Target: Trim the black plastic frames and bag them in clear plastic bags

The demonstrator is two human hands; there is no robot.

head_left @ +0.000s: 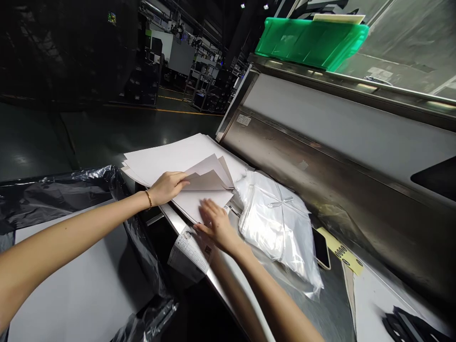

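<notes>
A stack of large white sheets [171, 154] lies on the metal bench at its far left end. My left hand [168, 187], with a beaded bracelet at the wrist, pinches the near edge of a few upper sheets [210, 181], which are lifted and bent back, their greyish sides showing. Below them, my right hand [216, 224] rests over the exposed lower sheets [192, 204], fingers stretched out and a little blurred. Beside that hand a printed slip [188, 249] with a square code hangs over the bench's front edge.
Right of the stack lies a tied bundle of clear plastic bags [278, 213]. Past it are a phone [321, 248] and a yellow card [340, 249]. A green bin [309, 42] sits on the ledge above. At lower left stands a container lined with black plastic [142, 247].
</notes>
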